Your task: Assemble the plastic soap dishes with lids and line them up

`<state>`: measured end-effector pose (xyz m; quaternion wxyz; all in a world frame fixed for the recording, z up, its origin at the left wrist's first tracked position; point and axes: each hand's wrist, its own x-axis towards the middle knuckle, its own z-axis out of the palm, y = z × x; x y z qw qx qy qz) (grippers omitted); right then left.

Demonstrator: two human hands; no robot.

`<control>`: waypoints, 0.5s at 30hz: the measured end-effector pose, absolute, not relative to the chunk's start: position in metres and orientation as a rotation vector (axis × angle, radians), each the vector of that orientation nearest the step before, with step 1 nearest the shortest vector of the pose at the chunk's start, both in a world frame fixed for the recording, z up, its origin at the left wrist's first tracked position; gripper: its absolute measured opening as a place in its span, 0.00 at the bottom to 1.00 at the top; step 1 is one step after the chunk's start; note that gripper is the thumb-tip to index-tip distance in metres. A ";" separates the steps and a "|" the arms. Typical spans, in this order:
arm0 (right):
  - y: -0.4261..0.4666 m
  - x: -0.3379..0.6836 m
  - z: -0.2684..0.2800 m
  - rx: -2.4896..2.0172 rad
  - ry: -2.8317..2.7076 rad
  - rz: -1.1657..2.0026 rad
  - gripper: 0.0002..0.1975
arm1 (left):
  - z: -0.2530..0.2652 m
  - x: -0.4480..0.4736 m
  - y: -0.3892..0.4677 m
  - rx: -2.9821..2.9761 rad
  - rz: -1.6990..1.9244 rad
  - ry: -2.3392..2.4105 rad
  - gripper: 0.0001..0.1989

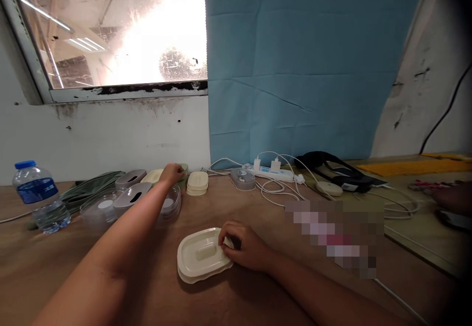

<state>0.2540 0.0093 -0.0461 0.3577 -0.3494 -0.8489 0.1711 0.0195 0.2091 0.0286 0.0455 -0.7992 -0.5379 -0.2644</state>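
Observation:
Close in front of me, a cream oval plastic lid with a recessed middle rests on the table. My right hand pinches its right edge between thumb and curled fingers. Farther off, my left hand reaches to a pale green plastic piece, its fingers curled at that piece's top; their exact grip is partly hidden. Just right of it stands a small stack of cream lids. Clear plastic containers lie below and beyond my left forearm, beside grey lids with slots.
A water bottle and a dark green pouch are at the left. Along the back are a grey oval box, a power strip with loose white cables, and a black strap. A blurred patch covers the right side.

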 end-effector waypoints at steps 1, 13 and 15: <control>0.010 0.254 -0.046 -0.899 -2.190 0.443 0.09 | 0.026 0.020 0.211 -2.442 -0.783 -1.660 0.08; 0.009 0.254 -0.045 -0.873 -2.186 0.448 0.09 | 0.018 0.019 0.218 -2.409 -0.736 -1.811 0.10; 0.008 0.256 -0.043 -0.834 -2.204 0.468 0.10 | 0.019 0.019 0.218 -2.415 -0.770 -1.812 0.14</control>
